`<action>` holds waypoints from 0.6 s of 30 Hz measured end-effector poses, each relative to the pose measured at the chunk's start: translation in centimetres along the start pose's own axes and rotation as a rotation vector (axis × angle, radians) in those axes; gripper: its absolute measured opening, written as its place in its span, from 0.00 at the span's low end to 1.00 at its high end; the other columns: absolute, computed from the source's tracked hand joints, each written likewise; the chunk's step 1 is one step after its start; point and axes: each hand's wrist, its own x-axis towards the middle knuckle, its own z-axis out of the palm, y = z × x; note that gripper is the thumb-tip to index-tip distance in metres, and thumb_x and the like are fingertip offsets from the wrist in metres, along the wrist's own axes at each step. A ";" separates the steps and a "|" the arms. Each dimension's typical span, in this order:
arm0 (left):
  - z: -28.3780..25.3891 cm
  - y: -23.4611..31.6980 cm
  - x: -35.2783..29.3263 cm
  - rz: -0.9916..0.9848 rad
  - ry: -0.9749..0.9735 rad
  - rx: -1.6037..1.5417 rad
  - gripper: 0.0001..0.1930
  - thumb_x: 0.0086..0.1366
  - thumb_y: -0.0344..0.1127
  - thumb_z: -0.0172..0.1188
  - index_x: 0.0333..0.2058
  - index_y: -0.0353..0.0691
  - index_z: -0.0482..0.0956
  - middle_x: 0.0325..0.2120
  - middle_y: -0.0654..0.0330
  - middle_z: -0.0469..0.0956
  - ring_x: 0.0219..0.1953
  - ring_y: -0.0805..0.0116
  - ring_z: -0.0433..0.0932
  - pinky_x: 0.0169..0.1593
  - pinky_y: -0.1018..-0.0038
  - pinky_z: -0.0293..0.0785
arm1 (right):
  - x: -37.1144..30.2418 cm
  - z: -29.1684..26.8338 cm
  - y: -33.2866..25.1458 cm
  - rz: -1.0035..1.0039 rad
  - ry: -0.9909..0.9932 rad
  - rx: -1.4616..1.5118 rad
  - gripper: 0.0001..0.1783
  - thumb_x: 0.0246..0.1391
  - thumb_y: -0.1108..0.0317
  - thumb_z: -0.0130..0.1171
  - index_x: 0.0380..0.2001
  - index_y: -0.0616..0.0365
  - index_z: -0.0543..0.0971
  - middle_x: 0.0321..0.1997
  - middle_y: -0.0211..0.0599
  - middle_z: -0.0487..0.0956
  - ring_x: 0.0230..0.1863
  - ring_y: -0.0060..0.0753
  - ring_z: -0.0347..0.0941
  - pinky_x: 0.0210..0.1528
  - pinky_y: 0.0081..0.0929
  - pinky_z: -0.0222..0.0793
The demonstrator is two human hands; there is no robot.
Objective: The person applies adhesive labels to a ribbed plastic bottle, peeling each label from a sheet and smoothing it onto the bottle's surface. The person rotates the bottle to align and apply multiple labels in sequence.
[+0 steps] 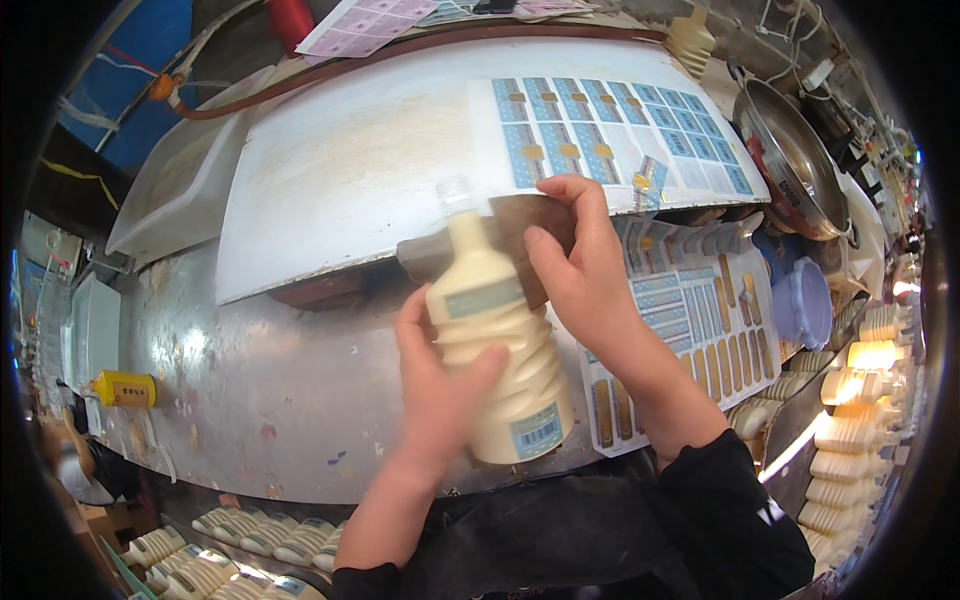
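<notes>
I have a cream ribbed bottle (497, 345) gripped in my left hand (437, 385), fingers wrapped tight round its lower body, held up above the near edge of the metal worktop (250, 370). My right hand (580, 265) is up at the bottle's shoulder, thumb pressing near a pale blue label (482, 298) on its upper body while the fingers curl behind the neck; whether those fingers pinch anything else I cannot tell. A second small label (537, 430) sits near the bottle's base.

As I judge it, I am in the labelling step: smoothing a sticker onto the bottle. The next move probably calls for pressing the label flat along the ribs without creasing, keeping the bottle steady in the left hand.

Ahead of me, a white board (350, 170) lies tilted on the far part of the worktop, with a sheet of blue stickers (610, 125) on its right end, partly peeled. A second sticker sheet (680, 320) with brown strips lies toward the right edge of the worktop, just under my right wrist. Rows of finished bottles (850, 430) stand off the right edge, more lie below the near left corner (230, 550). A steel bowl (790, 160) sits beyond the far right corner, a blue lid (805, 300) near it, and a yellow tool (125, 388) rests at the left edge. Nothing stands between my hands and the sheets; only the loose sheet under my wrist could snag.
</notes>
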 end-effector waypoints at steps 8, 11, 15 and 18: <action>1.5 0.7 -0.7 0.104 0.140 0.336 0.42 0.56 0.34 0.75 0.64 0.31 0.59 0.57 0.44 0.68 0.59 0.52 0.73 0.60 0.60 0.72 | -0.1 3.9 -5.0 -0.290 -0.130 -0.341 0.20 0.59 0.76 0.54 0.54 0.61 0.69 0.50 0.53 0.70 0.51 0.59 0.71 0.53 0.44 0.71; 0.7 -0.1 -0.7 0.166 0.124 0.432 0.42 0.56 0.37 0.75 0.64 0.30 0.60 0.57 0.42 0.67 0.60 0.46 0.71 0.62 0.58 0.69 | 0.1 4.0 -5.1 -0.255 -0.105 -0.445 0.18 0.58 0.75 0.56 0.53 0.60 0.70 0.48 0.52 0.72 0.49 0.60 0.73 0.50 0.47 0.71; 1.0 0.6 -0.9 0.152 0.120 0.422 0.42 0.56 0.38 0.74 0.64 0.30 0.60 0.56 0.40 0.67 0.59 0.41 0.70 0.61 0.56 0.68 | 0.3 3.9 -5.4 -0.320 -0.046 -0.488 0.18 0.56 0.77 0.59 0.49 0.59 0.72 0.45 0.48 0.73 0.46 0.54 0.75 0.48 0.43 0.73; 0.8 0.9 -0.9 0.198 0.107 0.503 0.43 0.55 0.38 0.75 0.63 0.30 0.60 0.55 0.40 0.67 0.58 0.39 0.70 0.59 0.54 0.69 | -0.3 4.6 -6.1 -0.334 -0.111 -0.474 0.16 0.55 0.78 0.60 0.46 0.58 0.72 0.45 0.47 0.72 0.43 0.55 0.75 0.44 0.44 0.73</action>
